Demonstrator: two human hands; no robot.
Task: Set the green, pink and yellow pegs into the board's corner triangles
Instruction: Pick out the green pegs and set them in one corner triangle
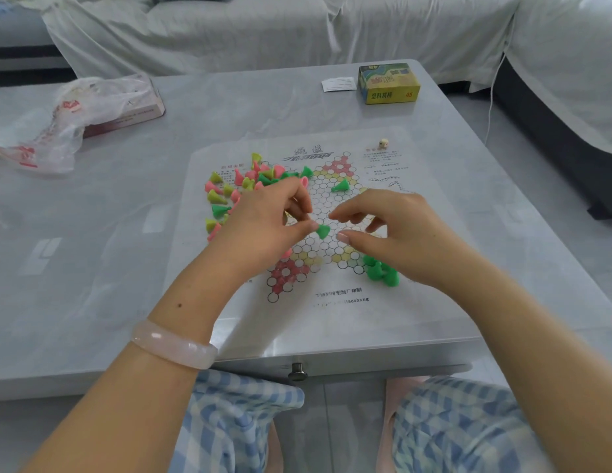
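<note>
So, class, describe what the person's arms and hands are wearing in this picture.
Both forearms are bare, with no sleeves showing. The left wrist carries a pale pink translucent bangle, smooth and thick. The left hand and right hand wear no gloves, and no rings show.

left hand (263, 216) pinched a green peg (322, 231) over the board (318, 213); right hand (393, 227) hovered beside it, fingers loosely curled.

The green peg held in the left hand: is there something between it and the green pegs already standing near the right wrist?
Only the right hand does. The left hand pinches the green peg above the board; the standing green pegs lie under the right wrist, whose thumb lies across the way.
</note>
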